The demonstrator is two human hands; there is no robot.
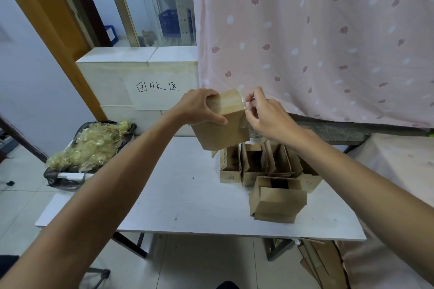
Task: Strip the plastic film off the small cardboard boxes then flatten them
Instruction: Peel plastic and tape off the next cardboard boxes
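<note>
L hand (199,107): grips cardboard box (223,122), held up over table (187,195).
R hand (263,112): pinches plastic film (244,103) at box's top corner.
Tip: pull slow, along edge; brace box w/ L.

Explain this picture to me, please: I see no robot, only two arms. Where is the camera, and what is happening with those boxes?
There is no machine here: a person works with bare hands, and the one camera sits on their head, looking forward and down. The left hand grips a small cardboard box above a white table. The fingers of the right hand pinch clear plastic film at the box's top corner. On the table stand more open boxes. To the left, a black bag holds a heap of crumpled film; flat cardboard lies under the table's right end.
</note>
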